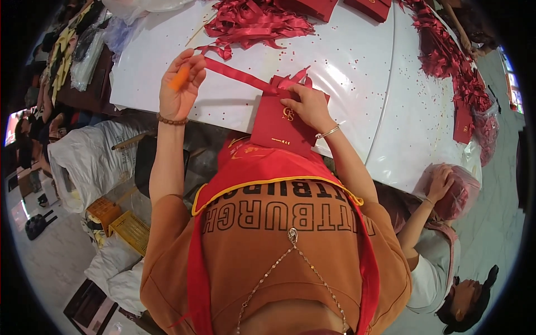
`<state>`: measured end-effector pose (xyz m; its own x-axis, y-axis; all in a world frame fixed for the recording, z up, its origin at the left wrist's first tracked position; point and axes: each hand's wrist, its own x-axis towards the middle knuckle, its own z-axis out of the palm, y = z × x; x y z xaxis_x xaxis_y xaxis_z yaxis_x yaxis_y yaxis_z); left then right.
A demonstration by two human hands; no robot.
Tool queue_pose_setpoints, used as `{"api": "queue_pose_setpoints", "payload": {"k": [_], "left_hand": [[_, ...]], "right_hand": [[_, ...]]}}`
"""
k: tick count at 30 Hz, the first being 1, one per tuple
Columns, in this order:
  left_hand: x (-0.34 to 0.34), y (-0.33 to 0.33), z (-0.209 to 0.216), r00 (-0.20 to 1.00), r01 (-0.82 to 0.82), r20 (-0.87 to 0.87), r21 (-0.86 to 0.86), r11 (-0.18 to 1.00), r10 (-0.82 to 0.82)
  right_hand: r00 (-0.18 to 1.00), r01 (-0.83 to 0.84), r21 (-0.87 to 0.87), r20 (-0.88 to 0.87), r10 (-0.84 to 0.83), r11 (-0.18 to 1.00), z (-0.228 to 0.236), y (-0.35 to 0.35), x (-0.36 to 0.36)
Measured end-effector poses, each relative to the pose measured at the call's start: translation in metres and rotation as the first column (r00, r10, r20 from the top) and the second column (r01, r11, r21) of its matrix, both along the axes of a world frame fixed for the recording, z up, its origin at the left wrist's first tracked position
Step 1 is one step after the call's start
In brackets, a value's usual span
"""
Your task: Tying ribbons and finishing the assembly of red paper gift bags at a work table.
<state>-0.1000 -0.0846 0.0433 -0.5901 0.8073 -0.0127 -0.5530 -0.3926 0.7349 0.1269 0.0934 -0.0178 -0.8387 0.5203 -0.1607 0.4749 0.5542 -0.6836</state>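
Red satin ribbon runs taut from the fingertips of the raised left hand to the upper part of a dark-red gift bag, which lies across the near edge of the white worktop. That hand curls around an orange object, too blurred to identify. The right hand lies bent over the bag, covering part of its front; whether its fingers pinch ribbon or merely press down, I cannot tell. Beyond, a tangled ribbon heap and red boxes are cut off by the upper edge. At right, a co-worker's hand partly hides a plastic-wrapped bundle.
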Motion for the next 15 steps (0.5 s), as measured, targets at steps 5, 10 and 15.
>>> {"api": "queue_pose_setpoints", "payload": {"k": [5, 10, 15], "left_hand": [[0.018, 0.046, -0.004, -0.073, -0.531, -0.980, -0.119, 0.839, -0.185], [0.078, 0.084, -0.042, -0.176, -0.303, -0.807, -0.500, 0.811, -0.563], [0.079, 0.081, -0.057, -0.258, -0.244, -0.812, -0.469, 0.849, -0.523]], "right_hand": [[0.996, -0.050, 0.089, -0.064, 0.056, 0.995, -0.007, -0.002, -0.004], [0.992, -0.103, 0.393, -0.025, 0.123, 0.914, 0.012, -0.004, -0.002], [0.998, -0.021, 0.297, -0.057, 0.039, 0.955, 0.022, 0.010, 0.031]]}}
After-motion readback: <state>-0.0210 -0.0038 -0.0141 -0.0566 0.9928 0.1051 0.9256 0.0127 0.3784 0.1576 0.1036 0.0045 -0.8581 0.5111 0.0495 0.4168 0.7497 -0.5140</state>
